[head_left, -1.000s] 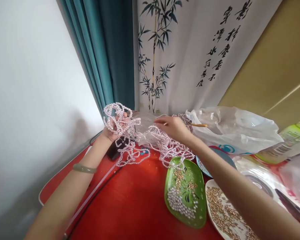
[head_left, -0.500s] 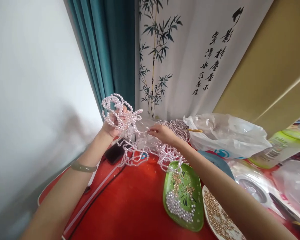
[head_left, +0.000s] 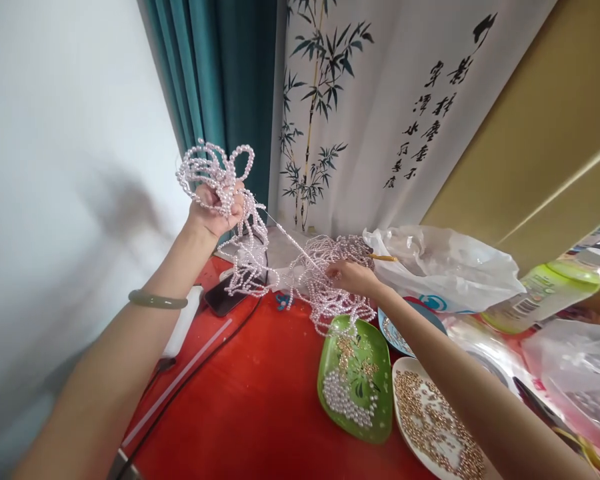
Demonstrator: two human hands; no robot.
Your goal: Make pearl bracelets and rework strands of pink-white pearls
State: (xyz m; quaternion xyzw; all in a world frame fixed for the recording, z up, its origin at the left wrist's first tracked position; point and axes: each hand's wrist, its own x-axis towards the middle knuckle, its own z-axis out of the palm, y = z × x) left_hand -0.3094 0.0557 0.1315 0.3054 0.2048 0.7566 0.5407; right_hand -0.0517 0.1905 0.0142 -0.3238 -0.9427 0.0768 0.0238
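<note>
Toward ten o'clock of the view, above the red table (head_left: 260, 380), the left hand (head_left: 211, 215) held up a bunch of pearly bead loops (head_left: 225, 179). Its fingers were curled closed round the middle of the bunch, so that some loops stood out above the knuckles and others trailed below. The raised hold probably served to lift these loops out of the tangle, where they might catch.

Nearer four o'clock, the right hand (head_left: 354, 277) was at the bead heap (head_left: 337, 310), its fingers drawn narrow, apparently pinching a thin strand (head_left: 300, 247). That strand ran straight from the left hand's bunch down to the right fingertips, with bare thread showing near its upper end; the gap between the hands seemed to keep it taut. Beads hid the fingertips in part, so how firm the pinch was could not be told.

At five o'clock, the green tray (head_left: 380, 427) held loose silvery and gold beads, and the heap's lower edge overlapped its far rim. A dark phone (head_left: 223, 301) lay toward eight o'clock, under the trailing loops.
</note>
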